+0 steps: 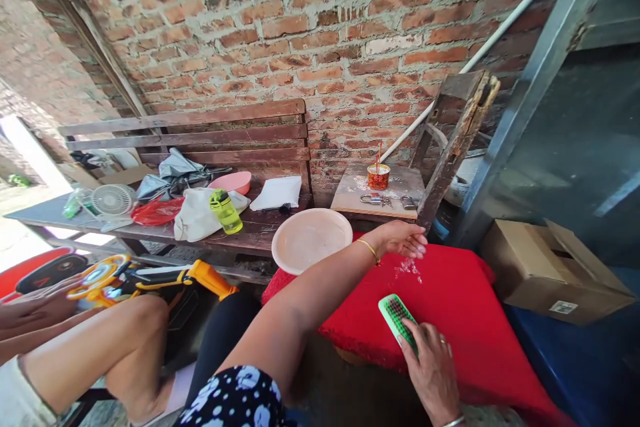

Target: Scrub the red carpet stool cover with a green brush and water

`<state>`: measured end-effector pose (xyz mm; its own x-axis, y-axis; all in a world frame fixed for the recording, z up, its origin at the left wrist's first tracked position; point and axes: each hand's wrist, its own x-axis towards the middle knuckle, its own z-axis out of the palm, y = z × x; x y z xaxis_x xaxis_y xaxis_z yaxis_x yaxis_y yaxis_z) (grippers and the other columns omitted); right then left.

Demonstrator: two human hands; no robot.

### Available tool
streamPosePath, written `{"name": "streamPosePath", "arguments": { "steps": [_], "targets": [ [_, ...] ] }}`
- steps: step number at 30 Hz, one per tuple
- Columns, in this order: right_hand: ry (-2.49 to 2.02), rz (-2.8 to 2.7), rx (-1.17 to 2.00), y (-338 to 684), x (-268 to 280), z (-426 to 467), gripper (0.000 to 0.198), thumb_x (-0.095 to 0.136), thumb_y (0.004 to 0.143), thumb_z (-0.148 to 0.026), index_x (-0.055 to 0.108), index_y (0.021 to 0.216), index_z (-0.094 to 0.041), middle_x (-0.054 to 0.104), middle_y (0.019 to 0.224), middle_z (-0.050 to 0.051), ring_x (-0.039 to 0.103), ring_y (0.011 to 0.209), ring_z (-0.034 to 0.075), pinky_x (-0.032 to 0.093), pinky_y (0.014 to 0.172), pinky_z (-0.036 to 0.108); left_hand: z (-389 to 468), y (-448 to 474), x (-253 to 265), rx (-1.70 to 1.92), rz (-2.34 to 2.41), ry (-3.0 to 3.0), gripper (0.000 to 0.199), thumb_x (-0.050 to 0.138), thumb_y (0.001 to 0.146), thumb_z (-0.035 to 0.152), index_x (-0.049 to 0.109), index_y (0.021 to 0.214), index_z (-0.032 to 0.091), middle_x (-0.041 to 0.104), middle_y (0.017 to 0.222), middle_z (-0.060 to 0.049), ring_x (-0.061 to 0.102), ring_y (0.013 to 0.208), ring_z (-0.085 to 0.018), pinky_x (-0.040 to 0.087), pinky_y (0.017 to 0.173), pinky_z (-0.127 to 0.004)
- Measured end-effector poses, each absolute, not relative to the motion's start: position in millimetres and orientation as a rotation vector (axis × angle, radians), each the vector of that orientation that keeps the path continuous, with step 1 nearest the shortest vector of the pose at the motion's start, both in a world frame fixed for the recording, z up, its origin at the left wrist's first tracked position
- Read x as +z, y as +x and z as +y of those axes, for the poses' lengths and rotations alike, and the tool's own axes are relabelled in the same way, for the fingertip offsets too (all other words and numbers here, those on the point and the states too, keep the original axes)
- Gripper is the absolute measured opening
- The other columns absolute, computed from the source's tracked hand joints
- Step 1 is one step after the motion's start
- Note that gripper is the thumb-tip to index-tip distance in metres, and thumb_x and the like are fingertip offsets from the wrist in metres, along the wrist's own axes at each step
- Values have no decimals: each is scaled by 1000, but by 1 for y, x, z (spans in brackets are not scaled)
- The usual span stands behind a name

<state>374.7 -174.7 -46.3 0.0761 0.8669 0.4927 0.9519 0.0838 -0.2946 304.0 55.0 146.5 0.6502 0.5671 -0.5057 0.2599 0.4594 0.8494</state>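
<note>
My left hand is stretched out over a red cloth, its fingers loosely bent and somewhat apart, holding nothing. Water drops are in the air just below its fingers. In my right hand is a green scrub brush, its bristle side facing up, held low over the near part of the cloth. A pale pink basin with what looks like water stands at the cloth's far left corner, beyond my left forearm.
A small wooden stand behind holds a tin of incense sticks and padlocks. At right sits a cardboard box. A bench holds a fan, bags and a green bottle. A seated person's leg is at left.
</note>
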Motion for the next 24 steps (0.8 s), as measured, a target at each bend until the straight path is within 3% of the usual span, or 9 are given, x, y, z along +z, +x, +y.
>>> {"name": "streamPosePath", "arguments": {
  "steps": [5, 11, 18, 21, 24],
  "targets": [
    [-1825, -1803, -187, 372, -42, -176, 39, 35, 99, -48, 64, 115, -28, 63, 103, 8, 60, 87, 22, 44, 75, 36, 35, 329, 141, 126, 800, 1183, 37, 52, 95, 41, 61, 73, 13, 65, 60, -5, 63, 51, -13, 51, 54, -23],
    [-1843, -1779, -139, 370, -38, -177, 37, 36, 98, -44, 65, 115, -29, 63, 102, 7, 58, 89, 22, 44, 79, 38, 12, 267, 100, -101, 1073, 1355, 39, 42, 98, 25, 57, 64, 13, 59, 52, -3, 60, 47, -13, 51, 54, -25],
    [-1817, -1797, -99, 372, -36, -177, 40, 35, 98, -48, 66, 115, -28, 62, 100, 8, 57, 87, 22, 43, 76, 37, -3, 192, 72, -46, 1268, 1592, 38, 49, 96, 34, 56, 64, 15, 55, 54, 1, 59, 50, -13, 54, 63, -30],
    [-1810, -1806, -110, 373, -34, -177, 42, 35, 98, -51, 66, 114, -28, 62, 99, 8, 58, 86, 22, 42, 75, 36, -24, 164, 63, 112, 1223, 1938, 37, 42, 99, 37, 65, 78, 15, 66, 72, -4, 66, 71, -16, 54, 78, -30],
    [-1796, -1808, -132, 373, -33, -177, 46, 32, 98, -53, 66, 114, -27, 62, 99, 8, 58, 86, 23, 42, 74, 36, -55, 134, 46, 237, 1175, 2287, 39, 40, 100, 43, 67, 117, 19, 67, 119, -12, 61, 114, -23, 45, 102, -34]
  ]
}}
